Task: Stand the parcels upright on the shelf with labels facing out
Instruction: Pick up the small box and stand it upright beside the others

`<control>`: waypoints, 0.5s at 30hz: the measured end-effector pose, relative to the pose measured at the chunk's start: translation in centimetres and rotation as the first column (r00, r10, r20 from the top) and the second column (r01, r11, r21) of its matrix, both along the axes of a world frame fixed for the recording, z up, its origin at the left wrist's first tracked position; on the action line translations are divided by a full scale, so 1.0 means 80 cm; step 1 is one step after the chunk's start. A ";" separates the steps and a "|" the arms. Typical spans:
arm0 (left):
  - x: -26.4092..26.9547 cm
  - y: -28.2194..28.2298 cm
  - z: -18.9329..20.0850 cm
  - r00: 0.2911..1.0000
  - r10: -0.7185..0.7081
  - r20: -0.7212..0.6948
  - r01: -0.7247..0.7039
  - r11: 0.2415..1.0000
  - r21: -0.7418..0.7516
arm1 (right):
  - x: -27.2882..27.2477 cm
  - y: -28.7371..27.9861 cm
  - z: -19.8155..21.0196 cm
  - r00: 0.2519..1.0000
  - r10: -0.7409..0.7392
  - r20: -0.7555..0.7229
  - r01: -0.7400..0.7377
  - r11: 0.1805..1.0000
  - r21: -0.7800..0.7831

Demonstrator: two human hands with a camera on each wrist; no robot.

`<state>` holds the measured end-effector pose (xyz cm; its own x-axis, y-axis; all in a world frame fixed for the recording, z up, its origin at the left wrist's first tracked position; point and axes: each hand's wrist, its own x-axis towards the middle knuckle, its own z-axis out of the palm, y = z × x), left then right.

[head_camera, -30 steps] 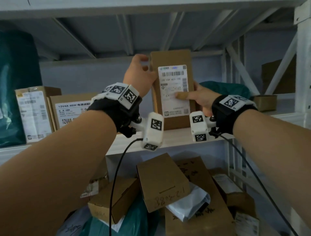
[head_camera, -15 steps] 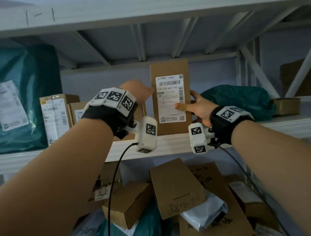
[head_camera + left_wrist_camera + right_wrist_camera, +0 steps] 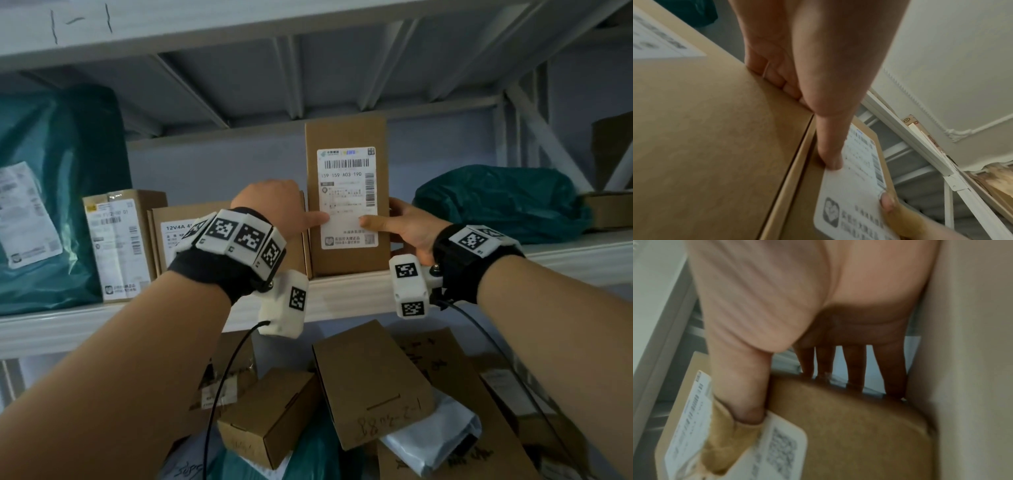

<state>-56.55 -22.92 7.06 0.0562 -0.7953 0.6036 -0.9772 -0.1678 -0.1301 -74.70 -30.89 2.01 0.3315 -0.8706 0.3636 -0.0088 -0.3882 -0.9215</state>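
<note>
1. The tall parcel (image 3: 347, 195) is stood on end on the shelf (image 3: 342, 294), long axis vertical, close to plumb, right at the front edge.
2. Its white label (image 3: 348, 197) is turned outward toward the camera, barcode at the top, printed the right way up.
3. The parcel is pinched by the left hand (image 3: 270, 209): thumb laid flat on the label's left edge, the other fingers (image 3: 774, 78) curled round the left side, wedged against the wide box (image 3: 191, 236) next door.
4. It's gripped by the right hand (image 3: 407, 229) too: thumb pressed on the label's lower right, fingers (image 3: 855, 368) wrapped behind the right side. The right wrist view is pretty blurry, but the fingers can be seen reaching round the back edge.
5. The wide box is stood just left of the parcel, touching or nearly so, label out.
6. Further left a smaller box (image 3: 118, 240) is stood upright with its label out, then a teal bag (image 3: 58, 192).
7. Another teal bag (image 3: 496, 202) is slumped to the right, near the parcel.
8. Loose boxes are piled below the shelf.
</note>
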 end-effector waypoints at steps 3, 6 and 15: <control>0.001 0.000 -0.005 1.000 -0.017 -0.005 0.017 1.000 -0.024 | -0.003 0.002 0.000 1.000 0.005 0.007 -0.005 1.000 0.010; 0.003 0.001 -0.008 0.999 -0.037 -0.014 0.036 0.998 -0.045 | -0.004 0.003 -0.002 0.999 0.037 0.022 -0.037 0.999 0.006; 0.001 0.004 -0.017 0.995 -0.060 -0.079 0.051 0.993 -0.102 | -0.004 0.006 -0.006 0.997 0.083 -0.007 -0.083 0.995 -0.064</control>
